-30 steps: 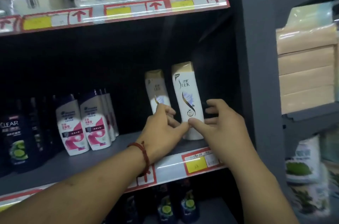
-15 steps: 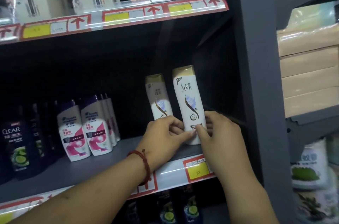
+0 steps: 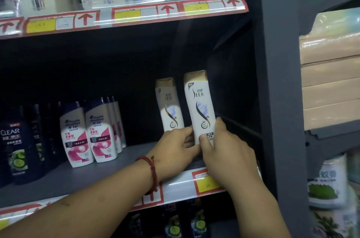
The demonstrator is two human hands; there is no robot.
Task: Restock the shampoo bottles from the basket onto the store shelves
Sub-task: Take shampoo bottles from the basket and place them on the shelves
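Left hand [image 3: 173, 148] and right hand [image 3: 228, 152]: grip clamped on front Slek bottle [image 3: 199, 107], low down. Bottle upright on shelf [image 3: 97, 175].

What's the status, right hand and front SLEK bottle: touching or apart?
Touching. The head view shows the right hand pinching the front SLEK bottle near its base, thumb on the label.

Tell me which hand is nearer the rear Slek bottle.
Left. The left hand covers the base of the rear bottle, fingers on the front bottle; the right hand grips that bottle's right side, farther over.
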